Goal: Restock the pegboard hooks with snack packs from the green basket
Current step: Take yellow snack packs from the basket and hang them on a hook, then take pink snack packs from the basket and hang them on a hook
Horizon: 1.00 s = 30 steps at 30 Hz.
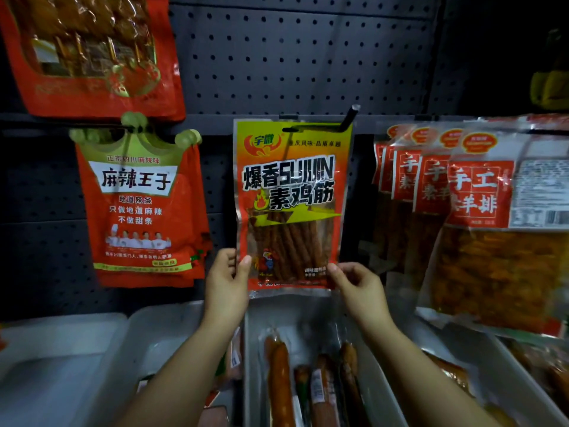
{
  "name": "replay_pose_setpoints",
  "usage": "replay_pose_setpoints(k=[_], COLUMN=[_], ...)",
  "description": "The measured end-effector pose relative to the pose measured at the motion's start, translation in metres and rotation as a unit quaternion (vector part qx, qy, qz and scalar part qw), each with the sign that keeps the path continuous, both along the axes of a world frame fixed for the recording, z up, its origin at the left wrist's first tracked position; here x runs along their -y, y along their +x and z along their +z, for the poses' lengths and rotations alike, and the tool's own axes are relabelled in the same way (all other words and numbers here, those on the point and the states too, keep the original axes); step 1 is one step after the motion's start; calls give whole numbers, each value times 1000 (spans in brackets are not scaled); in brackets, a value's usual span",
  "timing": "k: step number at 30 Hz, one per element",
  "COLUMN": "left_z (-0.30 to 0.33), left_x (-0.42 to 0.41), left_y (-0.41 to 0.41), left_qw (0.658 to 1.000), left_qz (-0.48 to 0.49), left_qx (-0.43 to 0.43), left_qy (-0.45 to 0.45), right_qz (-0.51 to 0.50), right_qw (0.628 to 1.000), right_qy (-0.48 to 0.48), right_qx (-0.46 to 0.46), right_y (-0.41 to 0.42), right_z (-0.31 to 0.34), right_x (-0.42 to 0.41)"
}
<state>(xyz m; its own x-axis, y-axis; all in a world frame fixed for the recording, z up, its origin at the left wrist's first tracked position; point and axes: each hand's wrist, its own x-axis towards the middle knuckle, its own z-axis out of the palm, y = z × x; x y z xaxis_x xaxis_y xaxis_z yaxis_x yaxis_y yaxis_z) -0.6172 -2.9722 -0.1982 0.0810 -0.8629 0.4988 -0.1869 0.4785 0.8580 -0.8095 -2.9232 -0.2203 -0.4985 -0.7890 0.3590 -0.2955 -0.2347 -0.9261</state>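
Both hands pinching snack pack (291,204) bottom corners, left hand (224,280) & right hand (357,283); slot at hook (349,118). Best kept level, pushed fully back.

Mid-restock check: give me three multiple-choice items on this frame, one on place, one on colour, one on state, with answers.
1. Where is the pack that both hands hold?
A. Between the crown-topped red packs and the row of clear-windowed packs
B. In a white tray
C. Left of the crown-topped packs

2. What colour is its top band?
A. Blue
B. Yellow-green
C. White

3. How do the left hand and right hand hold it?
A. Only the left grips
B. Both pinch the bottom corners
C. Neither touches

Answers: 1 A, it hangs in the middle column; 2 B, yellow-green above the orange; 3 B, a thumb lies over each lower corner.
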Motion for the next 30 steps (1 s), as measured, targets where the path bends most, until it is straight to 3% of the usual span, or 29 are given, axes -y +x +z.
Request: replay_pose_setpoints(k=[7, 12, 19, 22, 26, 30], left_z=[-2, -6, -43, -47, -44, -72], left_x=[8, 0, -64, -111, -181, -245], left_y=[-3, 3, 19, 16, -26, -98], left_qw=[997, 992, 976, 980, 984, 942], left_qz=[16, 14, 28, 35, -121, -303], left_qx=[40, 34, -30, -23, 17, 88], left_qy=[60, 119, 216, 192, 129, 114], right_qz=[-38, -27, 21, 54, 55, 13], right_qw=[998, 998, 992, 994, 995, 992], right_qy=[28, 56, 121, 95, 70, 111], right_qx=[-31, 14, 21, 30, 47, 62], right_y=[1, 5, 3, -6, -38, -94], right_z=[6, 6, -20, -27, -43, -89], right_x=[0, -16, -85, -135, -215, -304])
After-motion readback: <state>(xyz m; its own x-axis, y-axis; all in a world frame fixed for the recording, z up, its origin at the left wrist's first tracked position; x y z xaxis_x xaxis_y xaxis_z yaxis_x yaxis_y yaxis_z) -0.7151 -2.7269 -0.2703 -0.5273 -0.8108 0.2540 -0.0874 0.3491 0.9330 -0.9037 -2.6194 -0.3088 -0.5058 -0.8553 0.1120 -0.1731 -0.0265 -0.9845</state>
